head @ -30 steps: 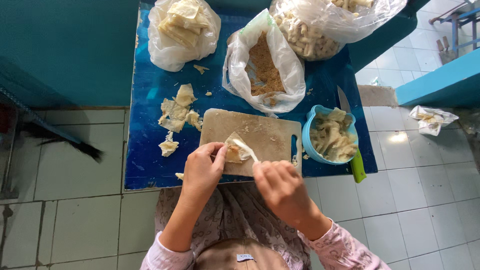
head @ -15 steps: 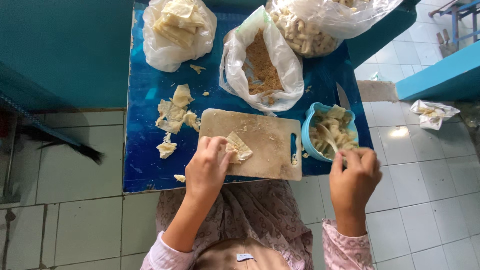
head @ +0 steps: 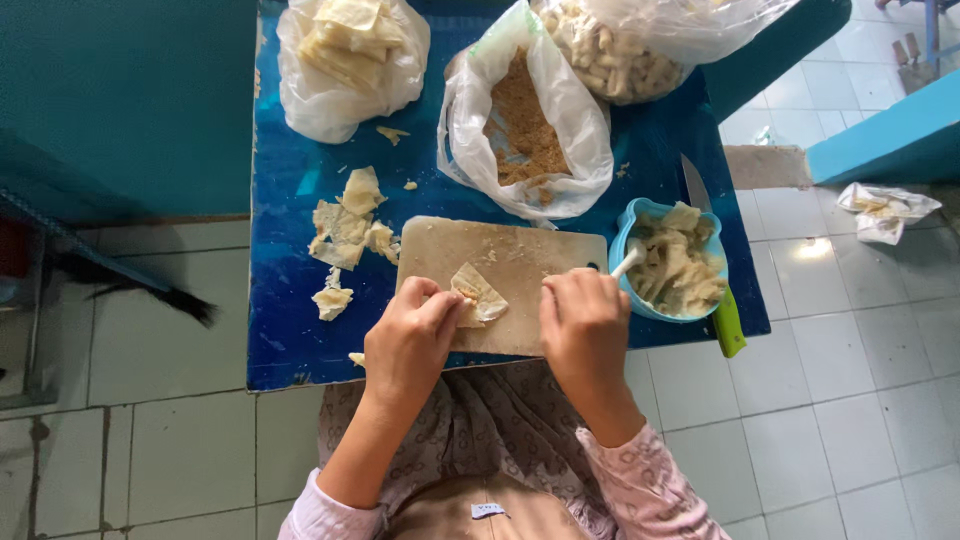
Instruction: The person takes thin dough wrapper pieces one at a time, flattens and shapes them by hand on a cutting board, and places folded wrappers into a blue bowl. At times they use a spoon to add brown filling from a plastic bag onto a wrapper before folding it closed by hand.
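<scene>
On a board (head: 520,270) atop the blue desk (head: 290,320), a wrapper (head: 478,293) is pinched by left hand (head: 410,340) fingers; a white spoon (head: 628,262) is gripped in the closed right hand (head: 585,325).

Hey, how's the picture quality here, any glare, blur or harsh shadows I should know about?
Head view: soft, even daylight; both the left hand and right hand look sharp, with no motion blur. A bright glare patch sits on the white floor tiles, and the plastic bags show mild sheen. Shadows are faint on the cutting board.
</scene>
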